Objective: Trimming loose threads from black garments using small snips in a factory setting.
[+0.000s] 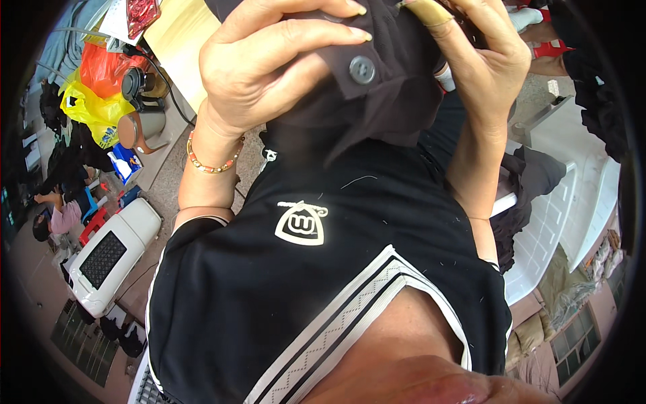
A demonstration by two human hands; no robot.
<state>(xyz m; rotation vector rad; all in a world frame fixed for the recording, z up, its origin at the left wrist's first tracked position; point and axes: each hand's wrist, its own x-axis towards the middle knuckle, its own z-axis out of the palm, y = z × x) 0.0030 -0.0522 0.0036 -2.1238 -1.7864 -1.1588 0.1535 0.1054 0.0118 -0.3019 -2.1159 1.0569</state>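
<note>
Up close at the top of the head view, I hold a dark garment [397, 108] between both hands. A round grey button [362, 69] shows on its folded edge. My left hand [259, 64] is closed on the cloth left of the button, with its fingers stretched across the fabric. A beaded bracelet [212, 165] circles that wrist. On the other side my right hand [488, 60] grips the upper right of the cloth, and a tan wrap [429, 12] covers its thumb tip. The top of the garment and some fingertips are cut off by the frame.
Left of me is a pale wooden table [182, 44]. Beside it are a yellow plastic bag [97, 111], an orange bag [108, 71] and a brown-and-grey jug [142, 131]. Clear plastic bins [548, 236] with dark cloth stand at right. A person [67, 212] sits far left.
</note>
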